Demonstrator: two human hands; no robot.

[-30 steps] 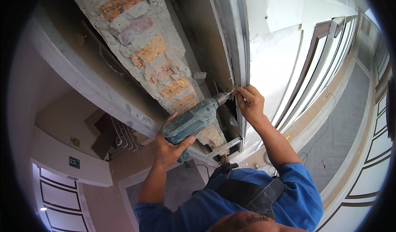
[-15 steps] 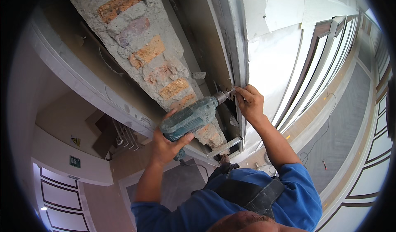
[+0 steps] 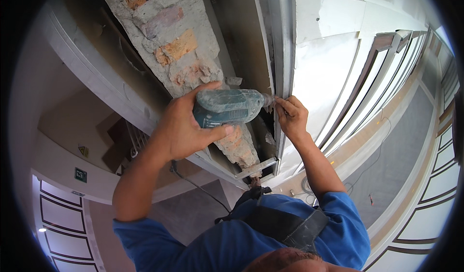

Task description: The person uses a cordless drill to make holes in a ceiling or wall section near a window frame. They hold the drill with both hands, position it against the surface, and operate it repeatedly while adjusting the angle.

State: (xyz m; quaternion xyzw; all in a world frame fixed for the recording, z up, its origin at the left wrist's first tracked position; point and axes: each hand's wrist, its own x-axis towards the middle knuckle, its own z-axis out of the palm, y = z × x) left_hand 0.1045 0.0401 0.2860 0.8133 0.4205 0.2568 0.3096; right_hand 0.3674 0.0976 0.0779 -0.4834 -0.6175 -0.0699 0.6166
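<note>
My left hand is wrapped round the rear of a dusty dark-green power drill, thumb along its lower side. The drill lies roughly level, its chuck pointing right at a grey metal channel. By the chuck's front end, my right hand is closed in a pinch against the channel's edge. Whatever sits between those fingertips is too small to make out. Behind the drill runs a broken strip of brick and mortar. A cord hangs below the drill toward my body.
A short metal crosspiece spans the gap below the drill. White wall board stands right of the channel. Across the floor at right lie a thin cable and a small red-ended tool. A curved pale ledge borders the left.
The drill has swung from slanting up-right to nearly level, and my left hand and forearm have risen with it. My right hand stays pinched at the channel. The view has shifted slightly.
</note>
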